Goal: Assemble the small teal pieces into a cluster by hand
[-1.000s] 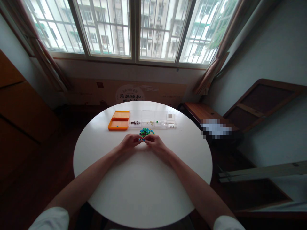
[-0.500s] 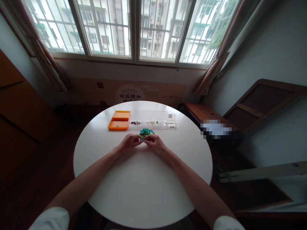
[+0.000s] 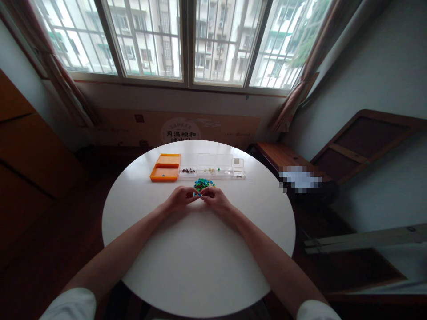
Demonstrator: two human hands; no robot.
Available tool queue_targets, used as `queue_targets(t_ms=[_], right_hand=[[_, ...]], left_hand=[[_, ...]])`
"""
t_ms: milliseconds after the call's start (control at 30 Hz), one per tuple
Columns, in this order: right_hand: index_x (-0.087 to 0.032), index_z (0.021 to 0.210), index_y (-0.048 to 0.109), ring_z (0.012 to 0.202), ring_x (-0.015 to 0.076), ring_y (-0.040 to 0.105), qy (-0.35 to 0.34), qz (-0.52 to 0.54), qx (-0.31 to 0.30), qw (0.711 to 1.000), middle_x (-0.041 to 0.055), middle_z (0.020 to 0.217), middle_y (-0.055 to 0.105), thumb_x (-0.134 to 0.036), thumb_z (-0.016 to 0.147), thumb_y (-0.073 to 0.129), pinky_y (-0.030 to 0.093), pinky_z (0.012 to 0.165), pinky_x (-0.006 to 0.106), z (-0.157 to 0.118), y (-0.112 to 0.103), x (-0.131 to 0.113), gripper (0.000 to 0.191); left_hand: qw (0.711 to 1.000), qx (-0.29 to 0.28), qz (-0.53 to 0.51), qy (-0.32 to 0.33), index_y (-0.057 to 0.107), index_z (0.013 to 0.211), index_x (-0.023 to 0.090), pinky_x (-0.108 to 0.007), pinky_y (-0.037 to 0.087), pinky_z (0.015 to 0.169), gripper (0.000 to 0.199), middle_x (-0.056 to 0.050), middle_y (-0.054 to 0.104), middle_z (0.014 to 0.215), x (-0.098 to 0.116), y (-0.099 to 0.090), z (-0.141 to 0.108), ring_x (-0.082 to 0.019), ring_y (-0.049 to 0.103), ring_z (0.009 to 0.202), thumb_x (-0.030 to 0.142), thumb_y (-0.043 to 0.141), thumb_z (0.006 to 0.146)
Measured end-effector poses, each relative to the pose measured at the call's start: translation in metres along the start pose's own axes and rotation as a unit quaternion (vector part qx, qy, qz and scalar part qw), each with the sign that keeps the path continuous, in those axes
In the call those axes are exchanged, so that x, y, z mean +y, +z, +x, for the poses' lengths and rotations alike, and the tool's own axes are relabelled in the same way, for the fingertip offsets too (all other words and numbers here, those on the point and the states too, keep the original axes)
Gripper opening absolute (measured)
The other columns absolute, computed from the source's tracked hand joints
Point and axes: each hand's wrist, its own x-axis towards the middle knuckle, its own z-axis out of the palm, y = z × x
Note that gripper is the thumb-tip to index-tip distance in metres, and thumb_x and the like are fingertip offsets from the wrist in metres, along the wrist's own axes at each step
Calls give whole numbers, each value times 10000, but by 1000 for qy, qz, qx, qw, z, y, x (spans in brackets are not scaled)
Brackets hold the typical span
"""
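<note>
My left hand [image 3: 181, 197] and my right hand [image 3: 216, 198] meet fingertip to fingertip above the table's middle, both closed in a pinch. Between them is a small blue piece [image 3: 199, 195], too tiny to make out its exact kind. Just beyond the fingers lies a heap of small green, blue and yellow plastic pieces [image 3: 204, 183], its near side partly hidden by my hands.
An orange case [image 3: 164, 179] lies open behind my left hand, a small blue-green piece in it. Beside it, open clear boxes [image 3: 227, 172] hold dark pieces [image 3: 188, 170] and pale pieces [image 3: 209, 170]. Everything stands on a round white table [image 3: 196, 258] by a window.
</note>
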Motion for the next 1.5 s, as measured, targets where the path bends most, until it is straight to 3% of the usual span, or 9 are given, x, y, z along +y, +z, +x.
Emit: queue_targets(t_ms=[667,1033,1500], right_hand=[[-136,832,631,522,96,534,5,14,1,1000,4,628,588,-305,705,645,446,492,213,0,1,2,211],[-161,825,673,632,122,561,-88,-134,48,986,46,753,629,-351,765,614,459,573,239,-3,2,-9,207],[-179,891,717,622,135,584,-125,-161,15,979,61,749,677,-333,811,564,451,589,241,-2,-3,-9,232]], left_hand=[[1000,21,16,-7,680,786,135,-151,308,462,303,32,515,489,-8,3,1,-52,434,451,416,567,791],[1000,23,-18,-3,688,808,118,-148,308,452,306,31,503,490,-6,4,1,-50,408,452,399,567,789],[999,15,-39,-4,678,821,109,-150,292,444,320,40,474,470,-13,6,2,-52,380,446,407,563,798]])
